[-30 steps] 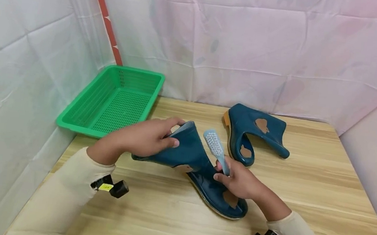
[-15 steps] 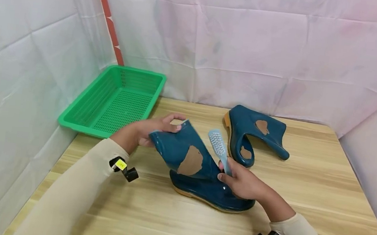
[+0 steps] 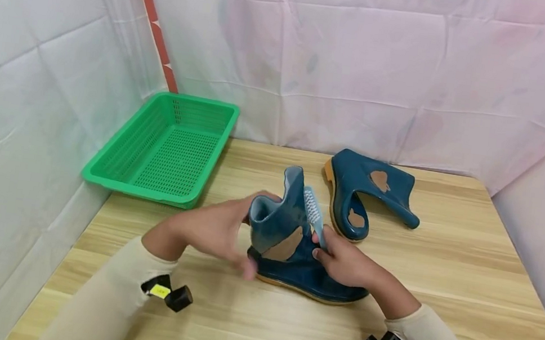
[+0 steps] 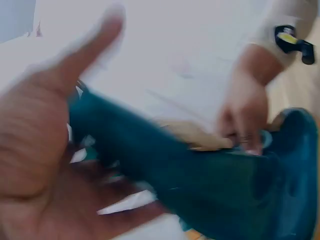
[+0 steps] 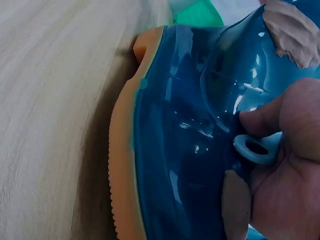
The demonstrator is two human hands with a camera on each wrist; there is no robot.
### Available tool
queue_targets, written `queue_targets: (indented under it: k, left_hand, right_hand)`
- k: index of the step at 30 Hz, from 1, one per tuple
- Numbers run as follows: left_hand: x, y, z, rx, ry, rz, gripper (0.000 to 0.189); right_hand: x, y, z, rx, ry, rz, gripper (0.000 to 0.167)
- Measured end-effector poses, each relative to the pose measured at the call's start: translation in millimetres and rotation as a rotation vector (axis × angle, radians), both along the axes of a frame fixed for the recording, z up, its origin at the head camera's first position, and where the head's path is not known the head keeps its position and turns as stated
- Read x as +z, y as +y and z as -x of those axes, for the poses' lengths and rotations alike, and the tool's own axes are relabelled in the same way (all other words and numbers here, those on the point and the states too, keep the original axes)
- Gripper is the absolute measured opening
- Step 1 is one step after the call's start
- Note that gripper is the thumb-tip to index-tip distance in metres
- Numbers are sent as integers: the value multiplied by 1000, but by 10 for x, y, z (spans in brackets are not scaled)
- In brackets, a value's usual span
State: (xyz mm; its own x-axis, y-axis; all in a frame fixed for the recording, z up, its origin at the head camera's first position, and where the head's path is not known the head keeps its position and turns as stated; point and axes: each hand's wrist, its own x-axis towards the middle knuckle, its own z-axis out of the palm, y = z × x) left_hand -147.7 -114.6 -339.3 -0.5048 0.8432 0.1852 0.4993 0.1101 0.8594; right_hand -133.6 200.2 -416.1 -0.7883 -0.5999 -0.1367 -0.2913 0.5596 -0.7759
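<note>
A dark blue rubber boot (image 3: 307,279) rests sole-down on the table, its shaft upright with a crumpled opening. A brown mud-like patch (image 3: 285,245) marks the shaft. My left hand (image 3: 214,228) is spread at the back of the shaft, blurred; in the left wrist view its thumb stands away from the boot and the fingers reach behind it. My right hand (image 3: 345,263) grips the handle of a light blue brush (image 3: 313,206), white bristles facing the shaft. In the right wrist view the handle's ring end (image 5: 257,148) pokes out over the boot's foot, near another brown patch (image 5: 236,205).
A second blue boot (image 3: 354,166) with brown patches lies on its side at the back right. A green plastic basket (image 3: 122,190) stands at the back left. White cloth walls (image 3: 354,89) enclose the wooden table (image 3: 455,260) behind and at both sides.
The boot has turned from tilted left to shaft upright, its patched side now facing forward. The left hand has loosened from the shaft's top and spread. The right hand still holds the brush.
</note>
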Motion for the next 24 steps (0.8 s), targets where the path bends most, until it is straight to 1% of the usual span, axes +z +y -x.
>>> queue_targets:
  k: [1, 2, 4, 6, 7, 9, 10, 11, 12, 14, 16, 17, 19, 20, 22, 24]
  left_hand:
    - [7, 42, -42, 82, -1, 30, 92]
    - [5, 75, -76, 185, -25, 35, 82]
    - [-35, 130, -116, 377, -83, 4, 66]
    - [-112, 162, -141, 539, -105, -23, 65]
    - [-158, 177, -154, 617, -131, -43, 66]
    - [-256, 191, -181, 742, -198, -86, 68]
    - [-301, 197, -194, 784, -246, -117, 68]
    - [-342, 202, -203, 806, -311, -163, 69]
    - [-377, 210, -207, 810, -384, -220, 69]
    - [-435, 223, -202, 779, -526, -340, 71]
    - [-476, 233, -193, 727, -643, -441, 76]
    - [-489, 235, -193, 698, -688, -474, 78]
    - [-501, 234, -201, 649, -725, -485, 74]
    - [-503, 233, -206, 636, -737, -482, 71]
    - [-497, 230, -215, 607, -752, -485, 58]
    - [-486, 235, -212, 591, -755, -487, 48]
  right_hand:
    - [-2, 7, -1, -12, -4, -2, 8]
    - [0, 18, -2, -22, -21, 4, 8]
    - [5, 44, -10, -41, -54, 18, 10]
    - [14, 70, -27, -62, -80, 23, 11]
    - [13, 84, -38, -67, -88, 25, 11]
    - [16, 110, -65, -77, -111, 33, 11]
    - [17, 124, -78, -84, -115, 33, 11]
    - [17, 136, -90, -93, -122, 39, 10]
    - [16, 149, -100, -103, -124, 46, 10]
    - [16, 170, -114, -119, -124, 59, 10]
    - [10, 181, -130, -131, -91, 50, 8]
    - [7, 180, -142, -136, -63, 38, 8]
    - [3, 173, -179, -139, 28, 0, 8]
    - [3, 166, -202, -142, 83, -21, 8]
    - [13, 149, -255, -158, 196, -49, 11]
    - [37, 132, -309, -190, 299, -55, 16]
